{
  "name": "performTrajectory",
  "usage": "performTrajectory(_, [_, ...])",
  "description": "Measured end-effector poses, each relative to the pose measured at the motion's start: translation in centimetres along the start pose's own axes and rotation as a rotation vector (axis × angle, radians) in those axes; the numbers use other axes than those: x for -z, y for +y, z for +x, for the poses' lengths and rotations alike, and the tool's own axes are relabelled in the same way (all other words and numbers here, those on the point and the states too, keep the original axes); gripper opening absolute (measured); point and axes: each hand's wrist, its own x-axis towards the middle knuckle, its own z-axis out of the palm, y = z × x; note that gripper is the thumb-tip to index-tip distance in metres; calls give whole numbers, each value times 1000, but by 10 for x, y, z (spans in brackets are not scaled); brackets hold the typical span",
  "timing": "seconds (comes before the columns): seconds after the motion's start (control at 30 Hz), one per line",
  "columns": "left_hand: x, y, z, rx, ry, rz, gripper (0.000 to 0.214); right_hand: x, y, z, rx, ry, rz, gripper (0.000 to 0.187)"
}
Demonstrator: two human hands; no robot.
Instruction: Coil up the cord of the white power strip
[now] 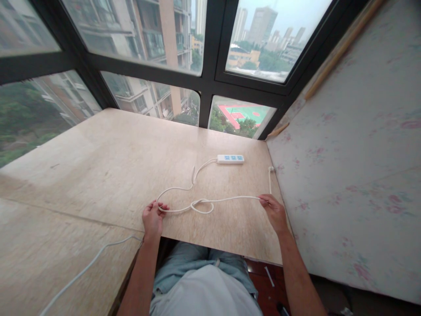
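A white power strip [230, 159] lies on the pale wooden tabletop [115, 162], near its far right. Its white cable [230, 200] runs toward me and forms a loose knot [201, 205] on the table between my hands. My left hand [152, 218] is closed, pinching the cable to the left of the knot. To the right of the knot, my right hand [273, 209] is closed on the same cable, near the table's right edge. The cable's plug end [271, 169] lies just beyond my right hand.
Big dark-framed windows [210, 83] rise behind the table. A floral-papered wall [355, 166] borders the right side. Another white cord [82, 270] trails over a lower board [42, 250] at the near left. My legs show under the table's front edge.
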Motion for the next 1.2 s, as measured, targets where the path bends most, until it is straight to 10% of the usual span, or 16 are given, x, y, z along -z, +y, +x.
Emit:
performTrajectory(0.23, [3,-1,-14,-376,128,451,23,-10,-8,-13,-9,-151,-114,26])
performTrajectory(0.53, [-17,4,-85,-1222,-73,852,6,-17,14,-30,-42,-186,-234,36])
performTrajectory(0.77, [-31,-28,-118,-1099,-751,971,17,-9,12,-34,-121,-334,-204,36])
performTrajectory(0.97, [-41,-44,-85,-1074,-602,1237,29,-3,1,-38,-72,-392,-195,31])
performTrajectory(1.2, [-47,-17,-42,-997,-554,1488,38,-16,-21,-45,118,-168,-191,20])
